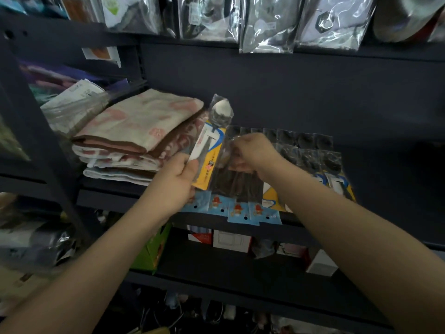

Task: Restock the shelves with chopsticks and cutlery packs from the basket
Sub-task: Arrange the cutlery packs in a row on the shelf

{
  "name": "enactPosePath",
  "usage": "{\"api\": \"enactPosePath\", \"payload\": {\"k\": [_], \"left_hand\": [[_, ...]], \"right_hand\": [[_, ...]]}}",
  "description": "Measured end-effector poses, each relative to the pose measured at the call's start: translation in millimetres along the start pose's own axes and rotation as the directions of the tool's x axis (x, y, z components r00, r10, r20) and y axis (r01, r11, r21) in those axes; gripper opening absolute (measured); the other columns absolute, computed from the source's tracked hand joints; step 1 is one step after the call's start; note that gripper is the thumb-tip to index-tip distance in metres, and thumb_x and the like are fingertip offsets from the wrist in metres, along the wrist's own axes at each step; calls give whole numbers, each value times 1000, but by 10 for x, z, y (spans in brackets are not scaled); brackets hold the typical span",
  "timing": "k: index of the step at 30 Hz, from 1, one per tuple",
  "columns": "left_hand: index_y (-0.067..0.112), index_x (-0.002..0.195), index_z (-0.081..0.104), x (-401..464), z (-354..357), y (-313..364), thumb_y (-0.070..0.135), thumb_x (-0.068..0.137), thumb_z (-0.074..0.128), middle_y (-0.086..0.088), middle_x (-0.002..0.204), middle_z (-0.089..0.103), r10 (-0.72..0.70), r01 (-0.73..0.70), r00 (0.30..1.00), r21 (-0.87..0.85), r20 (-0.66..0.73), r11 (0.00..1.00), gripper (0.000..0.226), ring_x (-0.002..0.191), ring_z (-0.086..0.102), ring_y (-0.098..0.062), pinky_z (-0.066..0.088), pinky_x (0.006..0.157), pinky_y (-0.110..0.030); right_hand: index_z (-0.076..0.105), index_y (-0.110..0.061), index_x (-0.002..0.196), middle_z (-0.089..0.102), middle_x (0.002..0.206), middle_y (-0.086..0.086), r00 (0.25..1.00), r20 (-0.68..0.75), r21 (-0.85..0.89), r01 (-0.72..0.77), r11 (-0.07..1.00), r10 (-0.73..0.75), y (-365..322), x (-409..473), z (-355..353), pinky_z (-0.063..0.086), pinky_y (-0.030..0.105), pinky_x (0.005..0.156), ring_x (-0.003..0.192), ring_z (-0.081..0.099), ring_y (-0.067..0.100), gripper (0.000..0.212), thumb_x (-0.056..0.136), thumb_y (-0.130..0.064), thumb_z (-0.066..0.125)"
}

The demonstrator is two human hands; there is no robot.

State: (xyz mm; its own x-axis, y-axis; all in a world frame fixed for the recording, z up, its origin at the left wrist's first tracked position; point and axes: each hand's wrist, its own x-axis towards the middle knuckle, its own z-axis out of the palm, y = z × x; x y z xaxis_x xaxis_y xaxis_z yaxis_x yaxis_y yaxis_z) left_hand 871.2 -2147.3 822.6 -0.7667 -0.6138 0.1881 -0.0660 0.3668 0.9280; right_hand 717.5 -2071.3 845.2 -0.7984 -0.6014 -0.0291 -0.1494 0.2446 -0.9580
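My left hand (178, 179) grips a spoon pack (213, 143) with a yellow and white card, its bowl end pointing up and away over the dark shelf (115, 186). My right hand (252, 151) pinches the clear plastic top of a dark chopstick pack (237, 182) lying on the shelf. Several chopstick packs with blue cartoon labels (240, 212) hang over the shelf's front edge. More cutlery packs (320, 160) lie in a row to the right. The basket is out of view.
Folded beige and pink towels (134, 131) are stacked on the shelf left of the packs. Clear bagged goods (267, 22) hang above. Small boxes (231, 241) stand on the lower shelf, and a green box (154, 251) sits at its left.
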Motion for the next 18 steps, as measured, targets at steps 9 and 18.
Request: {"api": "enactPosePath", "payload": {"k": [9, 18], "left_hand": [[19, 106, 52, -91, 968, 559, 34, 92, 48, -3, 99, 65, 228, -342, 858, 181, 460, 922, 21, 82, 62, -9, 49, 63, -21], [25, 144, 26, -150, 1655, 549, 53, 91, 39, 9, 151, 26, 272, -700, 688, 516, 673, 494, 61, 133, 31, -9, 34, 103, -25]], "right_hand": [[50, -11, 69, 55, 39, -5, 973, -229, 336, 112, 935, -34, 52, -435, -1296, 36, 15, 35, 36, 52, 7, 26, 93, -3, 47], [51, -9, 70, 52, 68, 9, 920, -285, 108, -246, 963, 268, 716, -284, -2247, 45, 27, 53, 61, 52, 17, 23, 92, -3, 48]]}}
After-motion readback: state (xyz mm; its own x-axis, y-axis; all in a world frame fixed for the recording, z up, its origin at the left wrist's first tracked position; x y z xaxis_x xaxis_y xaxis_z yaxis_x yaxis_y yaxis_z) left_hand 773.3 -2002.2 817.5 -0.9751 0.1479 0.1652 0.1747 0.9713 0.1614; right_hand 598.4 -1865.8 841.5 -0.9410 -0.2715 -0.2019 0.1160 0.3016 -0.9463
